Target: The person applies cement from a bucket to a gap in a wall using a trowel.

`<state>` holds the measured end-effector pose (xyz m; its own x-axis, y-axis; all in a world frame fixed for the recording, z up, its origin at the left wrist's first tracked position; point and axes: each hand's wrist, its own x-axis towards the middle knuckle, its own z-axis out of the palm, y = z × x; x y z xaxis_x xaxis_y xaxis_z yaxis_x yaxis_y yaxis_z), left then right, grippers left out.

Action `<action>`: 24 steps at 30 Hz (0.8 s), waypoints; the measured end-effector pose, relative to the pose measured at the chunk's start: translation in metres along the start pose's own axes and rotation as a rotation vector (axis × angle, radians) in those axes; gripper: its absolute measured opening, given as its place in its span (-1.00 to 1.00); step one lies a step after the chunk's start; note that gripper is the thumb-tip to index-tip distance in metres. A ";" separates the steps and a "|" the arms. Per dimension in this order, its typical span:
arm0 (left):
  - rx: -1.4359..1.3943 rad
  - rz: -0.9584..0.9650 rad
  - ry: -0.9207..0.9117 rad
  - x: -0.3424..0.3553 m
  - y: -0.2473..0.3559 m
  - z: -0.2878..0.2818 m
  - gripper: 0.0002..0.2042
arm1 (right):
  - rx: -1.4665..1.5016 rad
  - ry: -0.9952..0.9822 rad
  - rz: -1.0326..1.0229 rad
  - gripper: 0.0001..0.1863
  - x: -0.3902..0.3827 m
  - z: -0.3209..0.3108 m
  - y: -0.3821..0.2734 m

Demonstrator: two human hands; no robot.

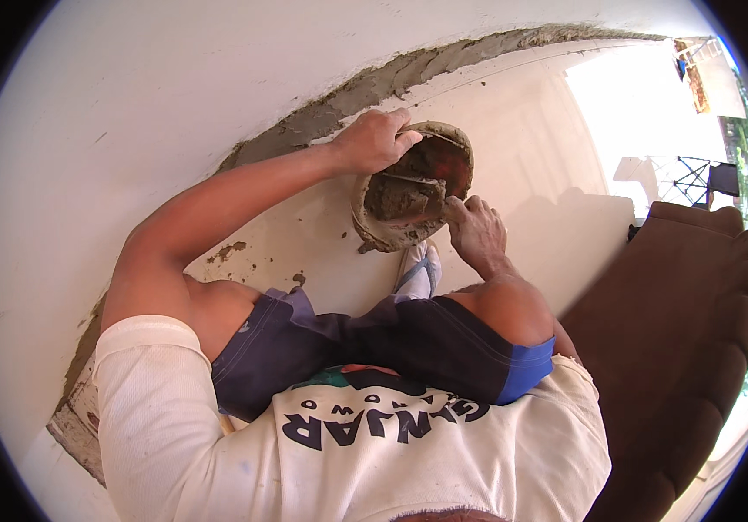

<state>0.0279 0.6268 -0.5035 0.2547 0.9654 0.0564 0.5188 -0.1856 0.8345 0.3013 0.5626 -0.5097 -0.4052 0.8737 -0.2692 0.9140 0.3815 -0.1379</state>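
My left hand (pixel 375 142) is closed on the far-left rim of a tilted bucket (pixel 359 217), whose rim and walls are caked with grey-brown mortar. Wet mortar (pixel 391 202) lies inside it. At the bucket's right side, my right hand (pixel 478 233) grips a trowel (pixel 434 202); its mortar-smeared blade reaches into the bucket, and its handle is hidden by my fingers. Just beyond my left hand, a band of fresh grey mortar (pixel 330 111) runs along the foot of the white wall.
Mortar crumbs (pixel 231 251) dot the pale floor (pixel 530 113) left of the bucket. My foot in a strapped sandal (pixel 419 271) is close below it. A brown sofa (pixel 665 348) stands at right. A dark-framed stand (pixel 696 180) and bright daylight lie beyond.
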 end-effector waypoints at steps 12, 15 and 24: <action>-0.010 -0.040 0.041 -0.004 -0.008 0.004 -0.68 | 0.181 -0.274 0.223 -0.62 -0.011 -0.091 0.011; 0.004 -0.028 0.057 -0.005 -0.006 -0.001 -0.67 | -0.042 -0.365 0.245 -0.60 0.005 -0.089 0.005; 0.002 -0.010 0.055 -0.009 -0.006 0.003 -0.68 | 0.818 -0.592 0.297 -0.38 0.003 0.025 -0.013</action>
<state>0.0248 0.6192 -0.5103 0.2037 0.9759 0.0780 0.5228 -0.1758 0.8341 0.2874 0.5525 -0.5322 -0.3128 0.5272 -0.7900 0.7770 -0.3364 -0.5321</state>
